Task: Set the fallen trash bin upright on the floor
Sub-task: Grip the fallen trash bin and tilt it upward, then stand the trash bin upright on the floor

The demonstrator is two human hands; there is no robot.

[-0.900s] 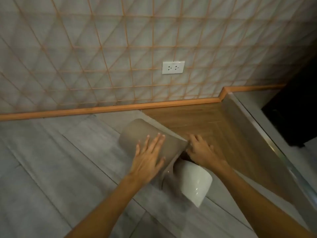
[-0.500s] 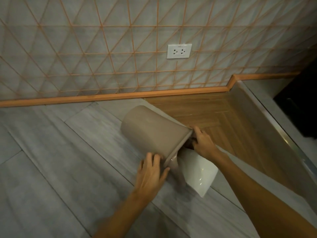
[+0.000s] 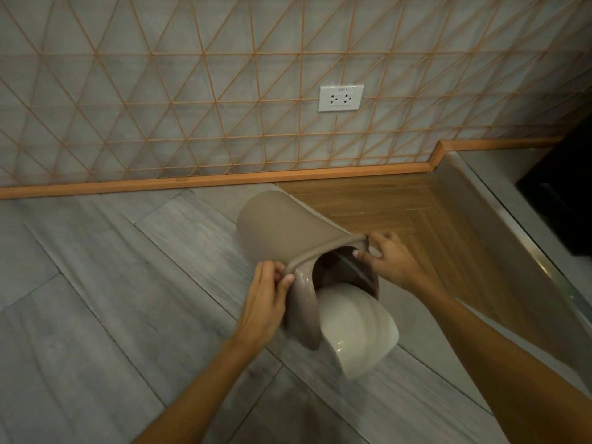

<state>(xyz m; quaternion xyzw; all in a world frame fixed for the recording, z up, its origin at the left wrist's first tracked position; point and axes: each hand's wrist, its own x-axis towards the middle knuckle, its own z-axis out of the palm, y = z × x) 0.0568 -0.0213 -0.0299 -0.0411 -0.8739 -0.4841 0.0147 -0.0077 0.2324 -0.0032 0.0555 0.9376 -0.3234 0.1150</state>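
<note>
A taupe plastic trash bin (image 3: 282, 232) lies tilted on the grey floor, its base toward the wall and its open mouth facing me. My left hand (image 3: 267, 296) grips the rim at the left side of the mouth. My right hand (image 3: 389, 259) holds the rim at the right side, thumb inside the opening. A white swing lid (image 3: 355, 331) hangs out of the mouth below the rim, resting toward the floor. The bin's inside is dark.
The tiled wall with a white power socket (image 3: 341, 98) and an orange skirting board (image 3: 192, 182) stands just behind the bin. A wooden floor patch (image 3: 400, 203) lies to the right, bounded by a raised grey ledge (image 3: 499, 219) and a dark cabinet (image 3: 563, 187).
My left hand slid from the bin's side to the rim and closed on it. My right hand took the opposite rim. The mouth end has lifted and turned toward me.
</note>
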